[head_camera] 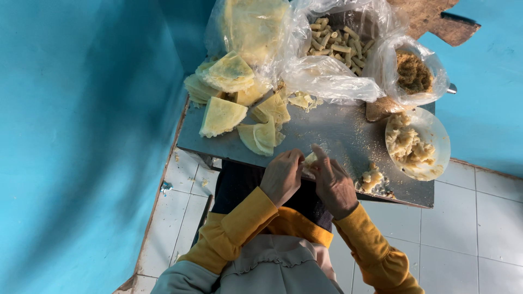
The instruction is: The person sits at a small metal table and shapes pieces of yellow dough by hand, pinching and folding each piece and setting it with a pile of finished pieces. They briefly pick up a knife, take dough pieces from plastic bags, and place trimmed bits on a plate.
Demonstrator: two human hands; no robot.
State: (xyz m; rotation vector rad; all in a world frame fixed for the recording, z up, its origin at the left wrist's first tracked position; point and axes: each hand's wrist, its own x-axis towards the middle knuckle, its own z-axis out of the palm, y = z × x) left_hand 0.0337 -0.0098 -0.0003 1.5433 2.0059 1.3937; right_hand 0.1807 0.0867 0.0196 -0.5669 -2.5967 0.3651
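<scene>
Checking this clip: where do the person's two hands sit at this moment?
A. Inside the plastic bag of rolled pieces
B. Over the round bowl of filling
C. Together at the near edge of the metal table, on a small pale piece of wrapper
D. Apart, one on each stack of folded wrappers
C: the left hand and right hand meet around a small pale wrapper piece at the near edge of the metal table, away from the bowl and the bag of rolled pieces.
</scene>
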